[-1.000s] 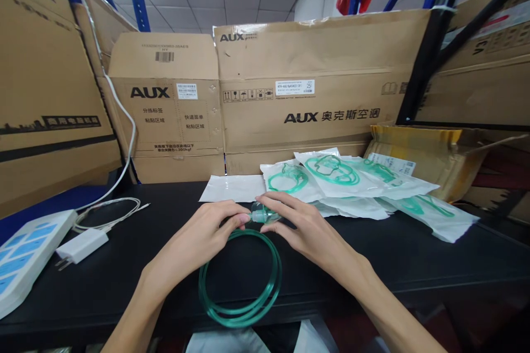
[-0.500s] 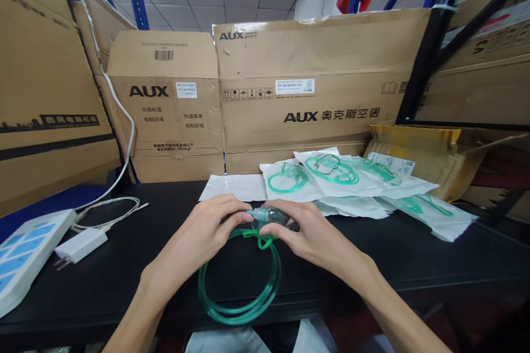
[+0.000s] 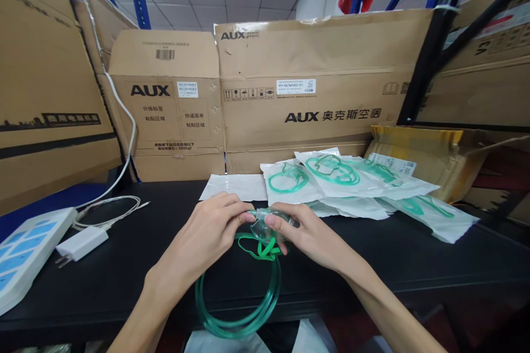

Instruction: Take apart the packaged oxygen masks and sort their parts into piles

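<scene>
My right hand (image 3: pixel 310 237) grips a clear oxygen mask (image 3: pixel 260 230), thumb on its near side and fingers around the back. At the mask's connector end, my left hand (image 3: pixel 213 226) pinches the tip of the green tubing between thumb and fingers; whether the tip is seated in the connector I cannot tell. A bright green elastic strap (image 3: pixel 267 251) dangles under the mask. Below both hands hangs the coiled green oxygen tubing (image 3: pixel 236 326), its lower loops reaching past the black table's front edge.
White packets (image 3: pixel 333 174) with green tubing lie piled behind my right hand, beside an open carton (image 3: pixel 418 146). To the left are a power strip (image 3: pixel 35 253), a white charger (image 3: pixel 83 244) and a cable (image 3: pixel 120 207). Large cardboard sheets (image 3: pixel 323 66) stand along the back.
The mask has turned so more of its clear body shows, and my right thumb has shifted up on it. The strap has loosened and spread; the tubing coil has dropped slightly toward me.
</scene>
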{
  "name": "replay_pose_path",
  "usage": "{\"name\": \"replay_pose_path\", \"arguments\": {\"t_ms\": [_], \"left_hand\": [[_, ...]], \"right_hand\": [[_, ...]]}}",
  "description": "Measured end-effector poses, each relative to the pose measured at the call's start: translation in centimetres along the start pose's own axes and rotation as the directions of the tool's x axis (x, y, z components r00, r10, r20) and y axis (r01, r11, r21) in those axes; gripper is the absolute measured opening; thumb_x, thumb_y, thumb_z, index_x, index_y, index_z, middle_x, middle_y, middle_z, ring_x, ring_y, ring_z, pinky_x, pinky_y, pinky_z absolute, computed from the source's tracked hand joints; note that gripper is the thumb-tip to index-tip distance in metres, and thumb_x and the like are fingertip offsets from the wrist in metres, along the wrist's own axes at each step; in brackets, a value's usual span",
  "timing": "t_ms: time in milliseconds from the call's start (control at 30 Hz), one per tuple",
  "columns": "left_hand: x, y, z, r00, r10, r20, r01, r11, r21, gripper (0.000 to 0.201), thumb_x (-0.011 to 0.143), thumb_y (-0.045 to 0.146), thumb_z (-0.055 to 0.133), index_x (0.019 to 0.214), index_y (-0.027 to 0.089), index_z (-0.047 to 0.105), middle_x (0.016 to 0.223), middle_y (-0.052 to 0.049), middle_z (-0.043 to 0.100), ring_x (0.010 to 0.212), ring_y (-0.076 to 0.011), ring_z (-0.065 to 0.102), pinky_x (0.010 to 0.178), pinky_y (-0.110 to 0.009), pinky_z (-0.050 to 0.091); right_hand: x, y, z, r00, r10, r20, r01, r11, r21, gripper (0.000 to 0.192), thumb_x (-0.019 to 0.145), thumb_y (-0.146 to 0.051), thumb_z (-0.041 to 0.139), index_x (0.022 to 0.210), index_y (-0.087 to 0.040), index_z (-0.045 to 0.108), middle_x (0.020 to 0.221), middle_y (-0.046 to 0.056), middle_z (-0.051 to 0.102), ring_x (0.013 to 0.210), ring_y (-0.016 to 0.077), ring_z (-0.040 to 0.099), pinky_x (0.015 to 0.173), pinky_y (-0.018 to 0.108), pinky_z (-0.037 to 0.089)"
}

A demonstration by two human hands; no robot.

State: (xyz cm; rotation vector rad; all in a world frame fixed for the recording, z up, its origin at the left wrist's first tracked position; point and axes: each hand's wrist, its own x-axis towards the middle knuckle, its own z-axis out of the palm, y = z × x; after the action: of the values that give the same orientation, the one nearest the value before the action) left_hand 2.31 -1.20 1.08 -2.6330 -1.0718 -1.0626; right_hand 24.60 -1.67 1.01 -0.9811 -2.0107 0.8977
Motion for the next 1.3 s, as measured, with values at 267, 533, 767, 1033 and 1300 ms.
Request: {"name": "replay_pose_path", "arguments": {"t_ms": [267, 533, 767, 1033, 1300], "left_hand": [[0.0, 0.1, 0.6, 0.997, 0.063, -0.044, -0.061, 0.997, 0.056, 0.018, 0.103, 0.014, 0.056, 0.106, 0.018, 0.074, 0.092, -0.004, 0.072, 0.085, -0.0197, 0.062, 0.077, -0.034, 0.046], [0.1, -0.1, 1.0, 0.997, 0.075, -0.004, -0.074, 0.986, 0.146, 0.021, 0.103, 0.012, 0.053, 0.105, 0.018, 0.073, 0.09, -0.004, 0.069, 0.085, -0.0213, 0.058, 0.075, -0.035, 0.044], [-0.3, 0.1, 0.2, 0.992, -0.029, 0.125, 0.022, 0.998, 0.056, 0.019, 0.104, 0.025, 0.058, 0.113, 0.022, 0.075, 0.105, -0.004, 0.074, 0.096, -0.023, 0.064, 0.087, -0.036, 0.046], [-2.6, 0.8, -1.8, 0.935, -0.101, 0.339, 0.101, 0.995, 0.017, 0.032, 0.099, 0.056, 0.059, 0.125, 0.042, 0.072, 0.103, 0.002, 0.076, 0.097, -0.0222, 0.071, 0.082, -0.031, 0.051], [-10.5, -0.2, -2.7, 0.926, -0.049, 0.375, -0.016, 0.985, 0.17, 0.079, 0.077, 0.042, 0.086, 0.148, 0.042, 0.052, 0.136, 0.002, 0.068, 0.119, -0.0261, 0.068, 0.094, -0.03, 0.058]], "right_hand": [[0.0, 0.4, -0.6, 0.999, 0.016, 0.042, -0.018, 0.998, 0.06, 0.047, 0.099, -0.06, 0.055, 0.077, -0.018, 0.059, 0.055, -0.005, 0.055, 0.054, 0.0127, 0.05, 0.059, 0.027, 0.035], [0.4, 0.8, 0.1, 0.997, 0.054, 0.058, -0.064, 0.98, 0.189, 0.051, 0.095, -0.065, 0.057, 0.079, -0.017, 0.06, 0.053, -0.005, 0.052, 0.049, 0.0124, 0.05, 0.056, 0.027, 0.035], [-0.1, 0.3, -0.7, 0.999, 0.029, 0.017, -0.027, 0.99, -0.14, 0.029, 0.096, -0.046, 0.064, 0.107, -0.021, 0.07, 0.096, 0.002, 0.072, 0.081, 0.0179, 0.067, 0.076, 0.03, 0.05], [-1.6, 0.9, -1.5, 0.975, -0.173, 0.138, 0.213, 0.903, -0.373, 0.052, 0.091, -0.011, 0.067, 0.138, -0.032, 0.059, 0.143, 0.003, 0.058, 0.135, 0.0209, 0.053, 0.117, 0.036, 0.041], [-2.5, 1.3, -0.2, 0.919, -0.266, 0.29, 0.388, 0.732, -0.56, 0.04, 0.093, -0.021, 0.073, 0.133, -0.028, 0.068, 0.153, 0.009, 0.051, 0.149, 0.0256, 0.04, 0.128, 0.046, 0.026]]}}
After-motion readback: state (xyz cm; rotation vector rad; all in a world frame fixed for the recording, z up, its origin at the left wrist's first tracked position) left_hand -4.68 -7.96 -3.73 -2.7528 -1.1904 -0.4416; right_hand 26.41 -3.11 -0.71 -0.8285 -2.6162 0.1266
